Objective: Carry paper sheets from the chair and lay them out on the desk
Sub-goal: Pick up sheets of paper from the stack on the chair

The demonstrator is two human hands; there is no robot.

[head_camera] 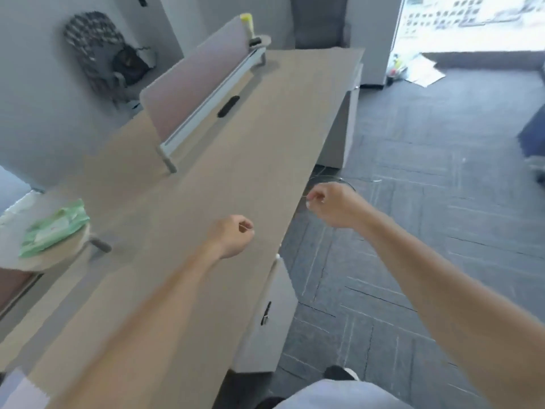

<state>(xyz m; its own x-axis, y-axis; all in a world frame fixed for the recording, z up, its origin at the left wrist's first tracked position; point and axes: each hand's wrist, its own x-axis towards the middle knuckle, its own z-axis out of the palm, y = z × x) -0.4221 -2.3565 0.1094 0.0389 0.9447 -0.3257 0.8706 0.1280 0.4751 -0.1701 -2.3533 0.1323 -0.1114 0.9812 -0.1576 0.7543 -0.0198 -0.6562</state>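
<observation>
Left hand [233, 236]: fingers curled into a loose fist, holding nothing, over the near part of the desk [206, 196]. Forearm bare, reaching from the near edge.

Right hand [330, 203]: fingers curled, thumb against forefinger, nothing seen in its grip; blur hides finer detail. Hangs just off the desk's right edge, over the floor [427, 231].

Sheets [421, 70]: white, loose, lying on the floor far right, beside the bright window, well apart from both hands.

Desk: long, tan wood top, running near to far.

Divider [194, 81]: pinkish panel, upright on the far left part of the desk. Dark oval grommet [228, 106] just right of it.

Bottle [247, 25]: yellow cap, at the divider's far end.

Wipes [54, 228]: green pack on a round stand [59, 258], near left.

Chair [88, 51]: patterned back, far left behind the divider, with a dark bag [129, 64] on it.

Drawer unit [265, 320]: grey, under the desk's near right edge.

Floor: dark grey, herringbone pattern.
</observation>
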